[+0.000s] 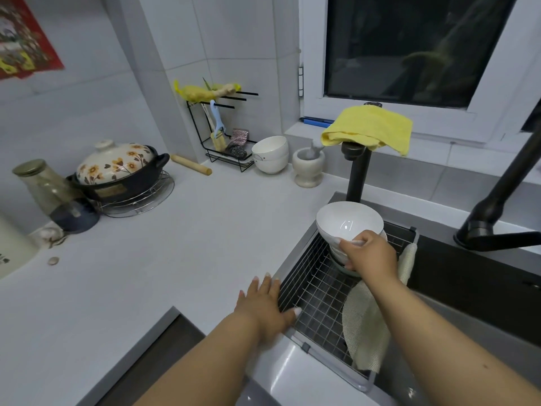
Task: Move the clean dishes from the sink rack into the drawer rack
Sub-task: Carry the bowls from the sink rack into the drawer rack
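Two hands — right hand [369,251] grips one bowl [348,221], left hand [265,306] flat.

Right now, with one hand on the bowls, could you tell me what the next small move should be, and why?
Probably lift the top bowl straight up off the stack. The right hand already pinches its near rim, and it is tilted on the bowls beneath, which sit in the sink rack. The left hand lies flat at the rack's edge, free to support the bowl.
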